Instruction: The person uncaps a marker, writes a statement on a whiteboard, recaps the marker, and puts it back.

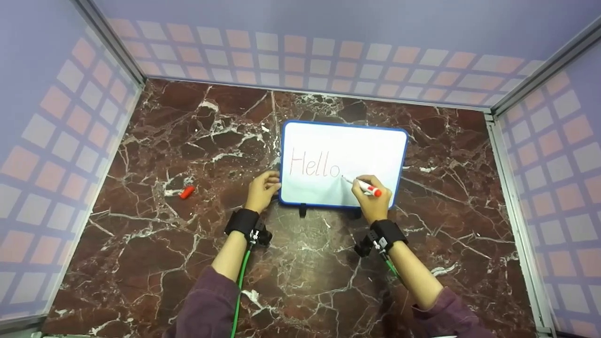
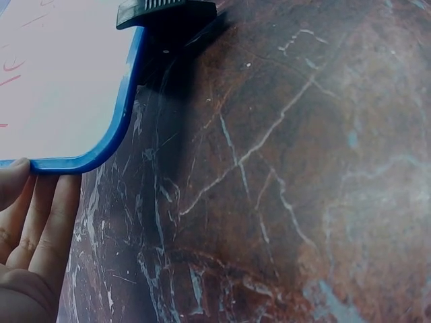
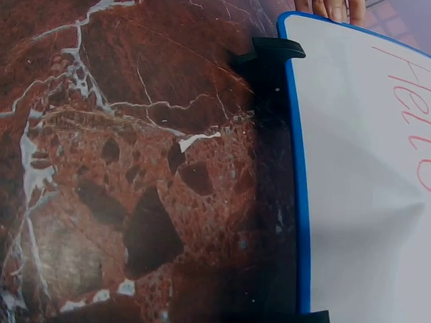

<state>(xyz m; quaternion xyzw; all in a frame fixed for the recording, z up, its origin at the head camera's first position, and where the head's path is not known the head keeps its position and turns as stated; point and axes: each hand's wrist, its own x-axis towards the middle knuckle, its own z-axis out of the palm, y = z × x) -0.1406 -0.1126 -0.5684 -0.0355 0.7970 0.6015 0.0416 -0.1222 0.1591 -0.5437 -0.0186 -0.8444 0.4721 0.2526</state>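
Observation:
A small whiteboard (image 1: pixel 347 143) with a blue frame carries the red word "Hello" and a dot-like mark after it. My right hand (image 1: pixel 375 203) holds a white marker (image 1: pixel 361 185) with a red end, its tip at the board just right of the word. My left hand (image 1: pixel 262 191) grips the board's left edge. In the left wrist view the thumb (image 2: pixel 13 182) lies at the blue rim (image 2: pixel 101 149) while the other fingers reach beneath it. The right wrist view shows the board (image 3: pixel 350 175) but neither the marker nor the right hand.
A red marker cap (image 1: pixel 187 192) lies on the dark red marbled table (image 1: pixel 197 141), left of the left hand. Black feet (image 1: pixel 303 210) jut from the board's near edge. Checkered panels (image 1: pixel 300 51) enclose the back and sides. A green cable (image 1: pixel 240 286) runs along the left forearm.

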